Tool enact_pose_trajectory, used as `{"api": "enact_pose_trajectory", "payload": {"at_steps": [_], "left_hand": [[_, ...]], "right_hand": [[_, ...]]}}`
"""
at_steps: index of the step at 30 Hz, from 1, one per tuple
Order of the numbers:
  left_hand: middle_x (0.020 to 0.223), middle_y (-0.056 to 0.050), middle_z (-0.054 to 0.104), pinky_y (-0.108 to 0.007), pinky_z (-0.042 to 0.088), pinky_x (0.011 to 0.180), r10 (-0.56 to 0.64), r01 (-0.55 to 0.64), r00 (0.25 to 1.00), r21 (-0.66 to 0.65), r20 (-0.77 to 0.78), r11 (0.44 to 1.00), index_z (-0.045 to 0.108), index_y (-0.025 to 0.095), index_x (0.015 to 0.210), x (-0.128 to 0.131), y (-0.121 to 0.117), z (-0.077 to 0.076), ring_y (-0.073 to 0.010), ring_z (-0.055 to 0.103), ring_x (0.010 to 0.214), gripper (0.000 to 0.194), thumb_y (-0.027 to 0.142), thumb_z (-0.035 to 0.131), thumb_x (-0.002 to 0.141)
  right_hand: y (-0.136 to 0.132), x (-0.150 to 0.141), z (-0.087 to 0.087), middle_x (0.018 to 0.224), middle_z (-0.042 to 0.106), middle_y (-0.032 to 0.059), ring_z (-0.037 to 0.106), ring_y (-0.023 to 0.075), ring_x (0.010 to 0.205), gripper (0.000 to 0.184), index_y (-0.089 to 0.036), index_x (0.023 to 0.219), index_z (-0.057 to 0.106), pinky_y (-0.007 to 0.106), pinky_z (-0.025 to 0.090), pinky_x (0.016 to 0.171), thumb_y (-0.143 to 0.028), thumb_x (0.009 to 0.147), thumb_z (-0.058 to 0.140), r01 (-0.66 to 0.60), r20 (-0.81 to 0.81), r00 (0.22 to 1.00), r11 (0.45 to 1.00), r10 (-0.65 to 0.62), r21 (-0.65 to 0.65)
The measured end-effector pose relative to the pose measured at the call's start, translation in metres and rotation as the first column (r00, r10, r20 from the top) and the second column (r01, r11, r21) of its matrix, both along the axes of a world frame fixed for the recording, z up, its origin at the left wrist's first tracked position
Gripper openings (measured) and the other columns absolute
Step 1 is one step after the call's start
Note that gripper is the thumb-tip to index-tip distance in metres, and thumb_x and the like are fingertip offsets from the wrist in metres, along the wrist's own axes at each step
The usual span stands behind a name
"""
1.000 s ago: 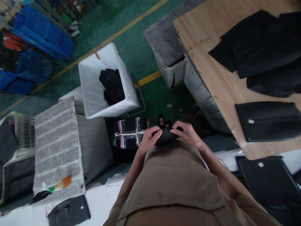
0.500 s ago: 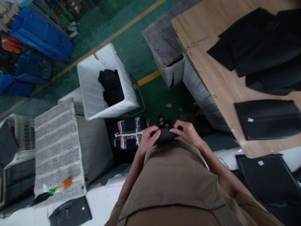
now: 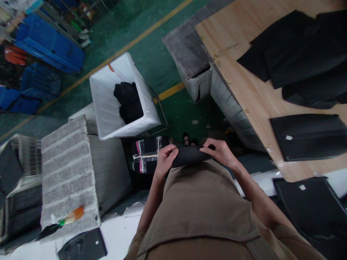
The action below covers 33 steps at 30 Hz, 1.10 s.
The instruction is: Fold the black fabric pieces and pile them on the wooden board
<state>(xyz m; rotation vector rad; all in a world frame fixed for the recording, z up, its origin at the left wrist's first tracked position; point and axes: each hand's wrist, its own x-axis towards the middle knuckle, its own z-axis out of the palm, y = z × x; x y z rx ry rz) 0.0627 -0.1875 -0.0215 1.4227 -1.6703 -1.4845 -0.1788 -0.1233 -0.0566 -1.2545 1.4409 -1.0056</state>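
Note:
In front of my waist I hold a piece of black fabric (image 3: 189, 155) stretched between both hands. My left hand (image 3: 166, 158) pinches its left end, thumb against the fingers. At the other end my right hand (image 3: 218, 151) pinches the upper edge. The fabric hangs against my brown apron (image 3: 202, 202), so I cannot make out its full shape. Just left of my left hand, a bundle of dark cloth (image 3: 148, 154), wrapped in clear plastic and tied with string, lies low down.
A white bin (image 3: 124, 97) holding black cloth stands ahead to the left. To the right, a wooden table (image 3: 233, 65) carries several black fabric pieces (image 3: 306, 137). A grey striped cover (image 3: 67, 173) with an orange-handled tool (image 3: 74, 214) lies at left. Blue crates (image 3: 50, 41) stand beyond.
My hands have moved apart, the left one to the left and the right one slightly right. More of the black fabric shows between them.

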Motion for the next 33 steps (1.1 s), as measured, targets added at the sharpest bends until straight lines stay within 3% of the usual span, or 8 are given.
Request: {"api": "enact_pose_trajectory", "payload": {"at_steps": [5,10,18,22,28,33], "left_hand": [[0.063,0.002,0.045,-0.023,0.033,0.057,0.049,-0.049,0.999,0.006,0.015,0.999,0.053,0.017,0.062,0.003,0.000,-0.002,-0.0114,0.039,0.061,0.031,0.039,0.058,0.083],[0.062,0.002,0.044,-0.023,0.033,0.057,0.081,-0.081,0.997,0.003,0.020,0.997,0.053,0.017,0.061,0.005,0.000,-0.003,-0.0113,0.038,0.061,0.030,0.036,0.060,0.082],[0.064,0.002,0.045,-0.023,0.033,0.058,0.090,-0.090,0.996,-0.008,0.025,0.996,0.054,0.017,0.062,0.006,-0.001,-0.005,-0.0120,0.039,0.062,0.027,0.034,0.059,0.083],[0.064,0.002,0.044,-0.023,0.033,0.057,0.082,-0.082,0.997,0.012,0.006,0.997,0.055,0.017,0.064,0.006,-0.002,-0.004,-0.0117,0.039,0.062,0.028,0.036,0.059,0.084],[0.066,0.002,0.047,-0.022,0.034,0.061,0.094,-0.094,0.996,0.013,-0.007,0.995,0.058,0.016,0.066,0.006,-0.004,-0.003,-0.0122,0.042,0.065,0.024,0.034,0.059,0.083],[0.066,0.002,0.045,-0.021,0.033,0.059,0.173,-0.172,0.985,0.059,-0.013,0.983,0.058,0.017,0.069,0.009,-0.003,-0.002,-0.0115,0.040,0.063,0.021,0.031,0.057,0.083]], "right_hand": [[0.000,0.000,-0.003,0.063,0.055,-0.0024,0.046,0.0130,0.057,0.036,-0.020,0.066,0.054,0.027,0.034,0.055,-0.049,0.080,0.072,0.057,-0.050,0.997,0.998,-0.057,0.001],[-0.001,0.000,-0.005,0.064,0.055,-0.0025,0.047,0.0134,0.060,0.035,-0.020,0.067,0.054,0.027,0.034,0.056,-0.048,0.082,0.070,0.019,-0.052,0.998,1.000,-0.019,-0.001],[-0.001,0.004,-0.004,0.061,0.054,-0.0024,0.046,0.0135,0.057,0.036,-0.021,0.067,0.054,0.028,0.033,0.055,-0.049,0.084,0.068,0.063,-0.086,0.994,0.998,-0.062,0.001],[-0.001,0.008,-0.006,0.062,0.055,-0.0014,0.048,0.0138,0.058,0.038,-0.020,0.065,0.054,0.028,0.035,0.055,-0.051,0.081,0.070,0.104,-0.074,0.992,0.995,-0.104,0.003],[-0.005,0.015,-0.004,0.060,0.050,-0.0048,0.046,0.0120,0.055,0.046,-0.022,0.066,0.040,0.026,0.035,0.053,-0.048,0.074,0.076,0.253,-0.038,0.967,0.967,-0.254,-0.011],[-0.006,0.006,-0.008,0.060,0.047,-0.0051,0.042,0.0111,0.054,0.039,-0.021,0.069,0.047,0.025,0.032,0.052,-0.048,0.077,0.075,0.258,-0.074,0.963,0.966,-0.259,-0.030]]}}
